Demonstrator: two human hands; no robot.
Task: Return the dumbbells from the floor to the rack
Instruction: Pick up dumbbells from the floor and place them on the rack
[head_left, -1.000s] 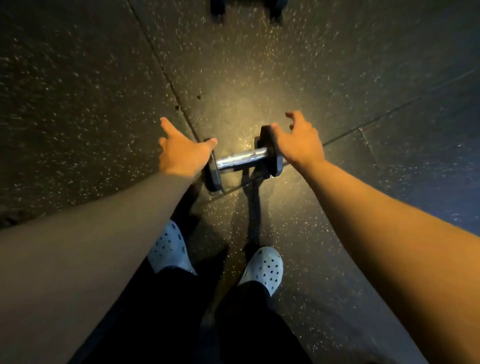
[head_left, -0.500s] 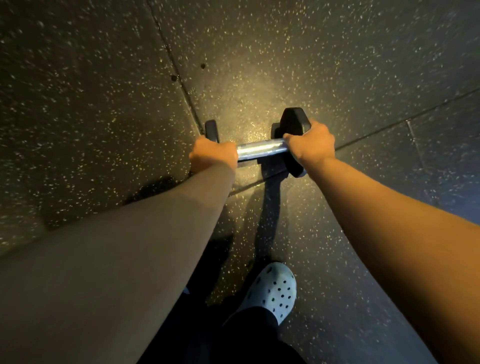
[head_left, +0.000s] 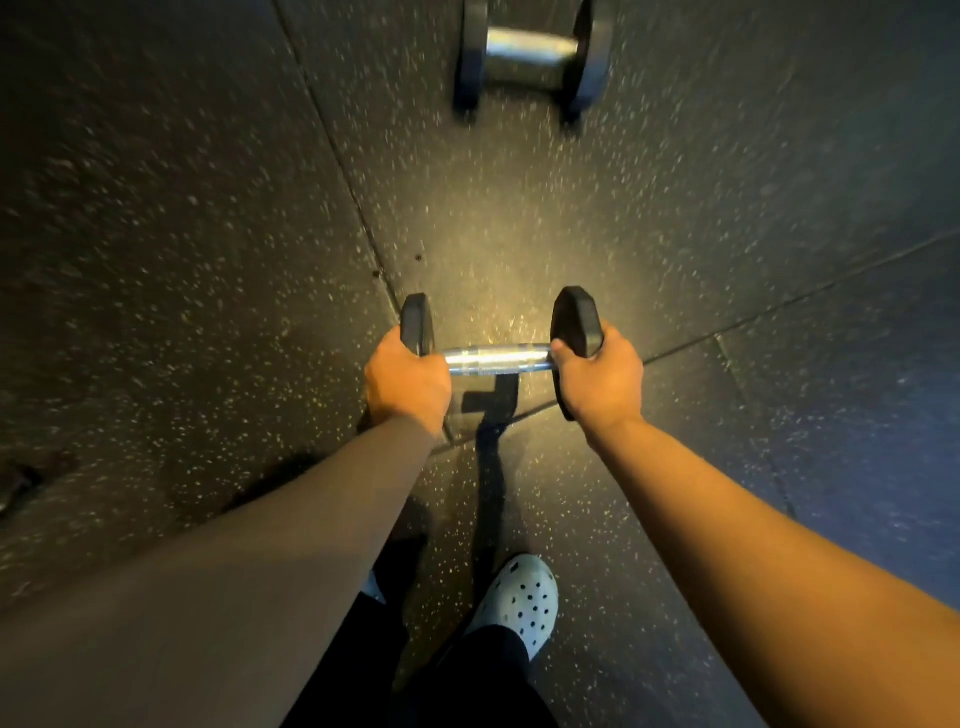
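A black hex dumbbell (head_left: 498, 358) with a shiny steel handle hangs level between both hands, above the floor, its shadow falling just below it. My left hand (head_left: 408, 387) is wrapped around the left head and that end of the handle. My right hand (head_left: 600, 379) grips the right head from behind, with the thumb at the handle's end. A second, larger dumbbell (head_left: 532, 54) lies on the floor straight ahead at the top edge, blurred. No rack is in view.
The dark speckled rubber floor (head_left: 208, 260) has tile seams running diagonally. My white perforated clog (head_left: 519, 603) stands below the held dumbbell, with dark trouser legs beside it. A small dark object (head_left: 21, 483) lies at the far left edge.
A second ago both hands were open over the dumbbell on the floor. They closed on its ends and lifted it; the view has tilted forward, bringing the second dumbbell into sight.
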